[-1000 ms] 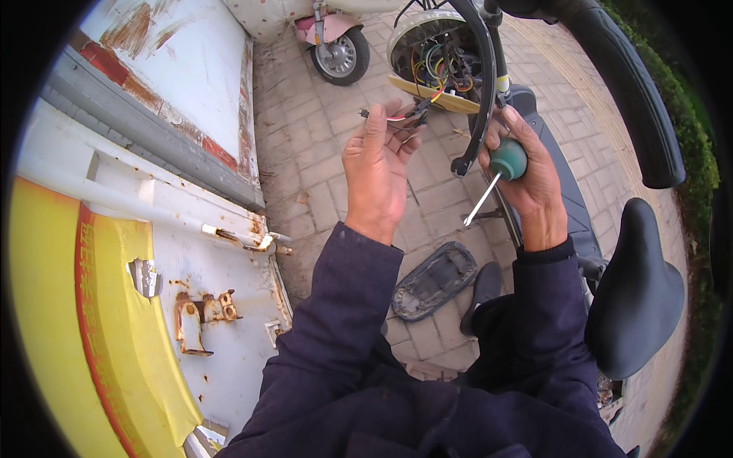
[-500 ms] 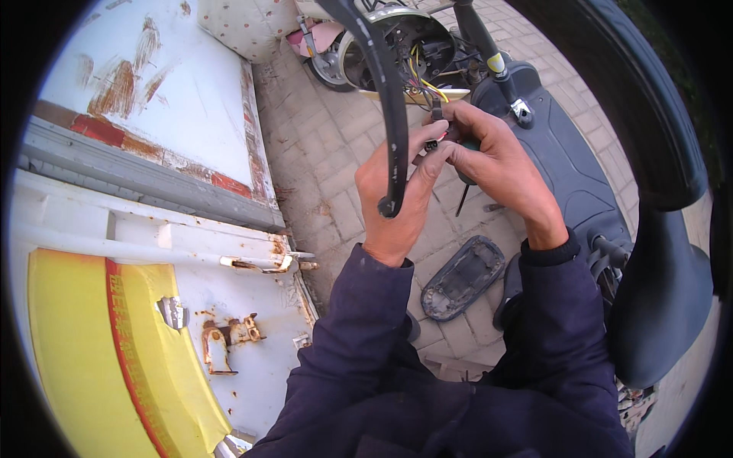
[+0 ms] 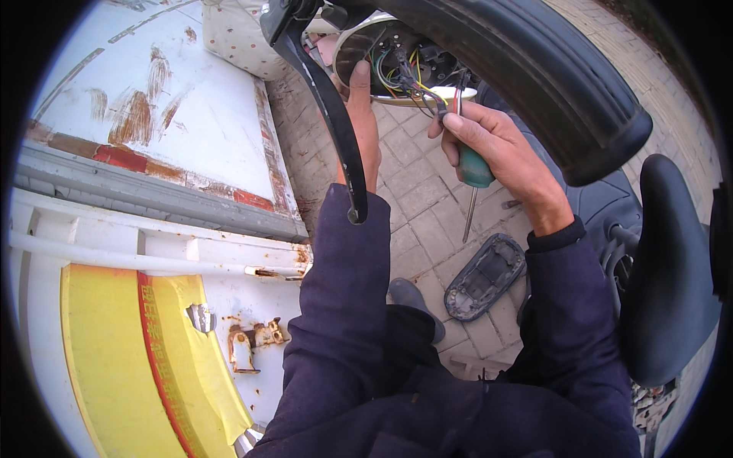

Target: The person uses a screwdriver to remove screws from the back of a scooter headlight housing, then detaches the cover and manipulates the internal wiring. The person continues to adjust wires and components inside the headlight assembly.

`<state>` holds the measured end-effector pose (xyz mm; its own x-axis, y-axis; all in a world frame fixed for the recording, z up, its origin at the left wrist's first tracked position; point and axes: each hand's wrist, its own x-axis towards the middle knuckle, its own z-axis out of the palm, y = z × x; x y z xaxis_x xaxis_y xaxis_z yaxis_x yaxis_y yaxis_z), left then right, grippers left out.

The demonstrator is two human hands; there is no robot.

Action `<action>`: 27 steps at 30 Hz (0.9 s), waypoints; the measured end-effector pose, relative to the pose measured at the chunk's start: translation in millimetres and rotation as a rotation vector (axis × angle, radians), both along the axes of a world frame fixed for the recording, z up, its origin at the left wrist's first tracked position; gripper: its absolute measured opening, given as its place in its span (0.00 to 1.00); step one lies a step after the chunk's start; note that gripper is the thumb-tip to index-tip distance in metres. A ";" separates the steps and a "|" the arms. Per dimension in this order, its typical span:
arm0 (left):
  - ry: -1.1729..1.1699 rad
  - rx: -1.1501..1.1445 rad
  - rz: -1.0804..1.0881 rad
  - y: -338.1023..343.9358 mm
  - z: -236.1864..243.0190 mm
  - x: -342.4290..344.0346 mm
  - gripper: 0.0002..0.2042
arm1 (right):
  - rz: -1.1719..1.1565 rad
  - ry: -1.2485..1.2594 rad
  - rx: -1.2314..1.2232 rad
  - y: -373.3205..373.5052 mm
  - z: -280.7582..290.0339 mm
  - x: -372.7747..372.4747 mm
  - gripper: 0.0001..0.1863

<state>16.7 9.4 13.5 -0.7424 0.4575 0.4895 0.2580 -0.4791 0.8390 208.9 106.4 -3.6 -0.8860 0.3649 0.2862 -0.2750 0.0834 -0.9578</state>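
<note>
My left hand [image 3: 366, 141] reaches up behind the black brake lever [image 3: 324, 99]. Its thumb lies over the edge of the scooter's round open housing [image 3: 353, 46], while the other fingers are hidden. In my right hand [image 3: 504, 149] is a screwdriver [image 3: 476, 169] with a green handle, its metal shaft hanging downward. The thumb and fingers of that hand also meet at the end of some thin wires [image 3: 458, 99]. Coloured wires [image 3: 416, 72] run out of the housing toward my right hand.
A ribbed black handlebar grip [image 3: 534, 69] crosses above my right hand. The scooter seat [image 3: 668, 275] stands at right. On the paving lies a dusty oval plastic part [image 3: 485, 276] near my boot [image 3: 414, 305]. White rusty panels [image 3: 168, 114] line the left side.
My left hand has left the connector beside my right hand and moved up to the housing's edge. The handlebar and lever have swung across the view, and the screwdriver shows more fully.
</note>
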 end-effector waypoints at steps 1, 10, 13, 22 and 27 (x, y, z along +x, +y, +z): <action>0.040 -0.008 0.084 4.6 2.7 -3.0 0.19 | 0.000 0.000 0.009 2.5 -0.3 2.4 0.18; 0.490 -0.158 0.462 10.8 39.4 -6.9 0.20 | -0.128 0.050 0.074 32.0 -25.7 8.7 0.14; 0.710 -0.181 0.590 12.8 47.7 -3.2 0.21 | -0.229 0.050 0.000 41.4 -29.0 5.2 0.15; 0.529 -0.337 0.374 8.1 35.4 -10.9 0.11 | 0.041 0.220 -0.357 53.5 -11.6 2.7 0.14; 0.587 -0.475 0.257 5.7 49.7 -34.5 0.22 | 0.084 0.194 -0.237 46.4 -1.7 2.3 0.12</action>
<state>-17.9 15.1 63.3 -0.5343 0.5646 0.6290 0.7749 0.0300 0.6313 211.2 152.8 -5.2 -0.8531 0.3694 0.3686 -0.4510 -0.1665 -0.8769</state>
